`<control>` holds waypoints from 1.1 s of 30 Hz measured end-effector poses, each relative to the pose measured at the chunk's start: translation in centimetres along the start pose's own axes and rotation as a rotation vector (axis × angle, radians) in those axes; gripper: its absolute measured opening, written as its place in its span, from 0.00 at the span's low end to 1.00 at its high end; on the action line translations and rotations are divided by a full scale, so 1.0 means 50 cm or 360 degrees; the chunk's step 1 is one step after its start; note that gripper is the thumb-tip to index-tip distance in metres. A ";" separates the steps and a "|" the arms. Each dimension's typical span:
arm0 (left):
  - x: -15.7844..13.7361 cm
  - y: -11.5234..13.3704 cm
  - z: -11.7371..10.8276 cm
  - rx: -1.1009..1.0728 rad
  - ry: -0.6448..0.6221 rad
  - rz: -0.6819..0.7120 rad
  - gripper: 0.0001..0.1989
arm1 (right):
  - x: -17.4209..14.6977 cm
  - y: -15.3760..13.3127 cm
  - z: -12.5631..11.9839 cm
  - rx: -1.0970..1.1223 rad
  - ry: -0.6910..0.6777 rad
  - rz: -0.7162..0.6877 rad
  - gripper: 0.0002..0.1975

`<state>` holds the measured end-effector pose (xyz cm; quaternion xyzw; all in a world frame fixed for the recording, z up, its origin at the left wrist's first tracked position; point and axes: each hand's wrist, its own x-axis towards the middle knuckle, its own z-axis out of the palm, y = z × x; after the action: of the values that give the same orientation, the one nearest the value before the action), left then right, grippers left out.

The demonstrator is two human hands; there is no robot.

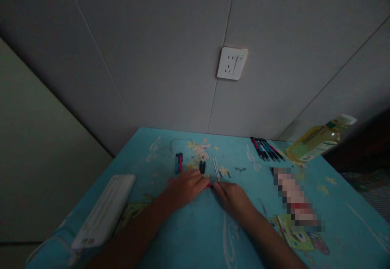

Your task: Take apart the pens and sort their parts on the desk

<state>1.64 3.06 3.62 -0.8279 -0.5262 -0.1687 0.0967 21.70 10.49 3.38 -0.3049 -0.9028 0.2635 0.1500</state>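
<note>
Between my two hands, low over the table, is a small red and black pen piece (pixel 209 186), mostly covered by fingers. My left hand (pixel 189 186) closes on its red end. The fingers of my right hand (pixel 233 196) pinch the dark end. Just beyond lie two short black pen parts (pixel 202 167) and some thin pale rods (pixel 216 169) that look like refills. A blue pen barrel (pixel 177 163) and a red pen barrel (pixel 180 162) lie side by side further left. Small dark springs (pixel 240 168) rest to the right.
Several pens (pixel 266 149) lie in a row near the wall. A bottle of yellow liquid (pixel 317 141) stands at the back right. A pixelated long object (pixel 295 198) is on the right, a white keyboard-like slab (pixel 105 212) on the left. The tablecloth (pixel 195 232) is blue.
</note>
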 end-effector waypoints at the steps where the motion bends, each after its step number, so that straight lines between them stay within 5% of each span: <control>1: -0.001 0.000 0.002 -0.0002 0.0006 -0.0002 0.09 | 0.001 0.005 0.002 0.0005 -0.0034 0.0014 0.21; 9: -0.010 0.003 0.007 -0.0052 0.0029 -0.0141 0.11 | 0.000 -0.005 -0.005 0.0080 0.0181 -0.0050 0.08; 15: -0.013 -0.003 0.013 -0.0034 -0.0020 -0.0157 0.10 | 0.002 -0.001 -0.010 0.0272 0.0105 0.0037 0.16; 17: -0.014 -0.005 0.015 -0.0035 -0.0044 -0.0147 0.10 | 0.002 0.000 -0.010 0.0372 0.0110 0.0053 0.08; 24: -0.019 -0.003 0.016 -0.0057 -0.0067 -0.0077 0.11 | -0.001 -0.008 -0.013 0.0519 0.0004 -0.0061 0.12; 26: -0.019 -0.001 0.016 -0.0040 -0.0072 -0.0084 0.11 | -0.001 -0.008 -0.011 0.0553 0.0038 -0.0064 0.06; 33: -0.017 0.005 0.012 -0.0027 -0.0100 -0.0122 0.12 | 0.001 -0.008 -0.007 0.0516 0.0010 -0.0120 0.12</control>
<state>1.65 2.47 2.73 -0.8128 -0.5588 -0.1507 0.0667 21.62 10.38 3.91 -0.2435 -0.8588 0.3989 0.2100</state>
